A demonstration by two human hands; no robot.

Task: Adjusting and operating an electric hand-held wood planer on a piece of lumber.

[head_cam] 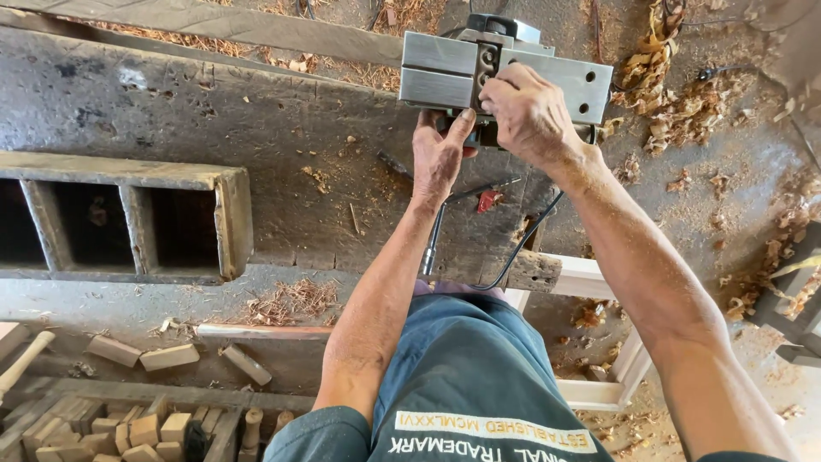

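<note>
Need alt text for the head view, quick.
Both hands work on an upturned electric planer on a worn workbench: left hand steadies its underside, right hand fingers the blade slot. Wood shavings litter the floor.

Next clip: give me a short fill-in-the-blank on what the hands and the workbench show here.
1. Both hands grip an upturned electric ____ with a metal sole.
2. The right hand rests on the tool's ____ plate.
3. The wooden frame lies to the ____ of the left hand.
4. Wood ____ litter the floor.

Missing words: planer; metal; left; shavings
</note>
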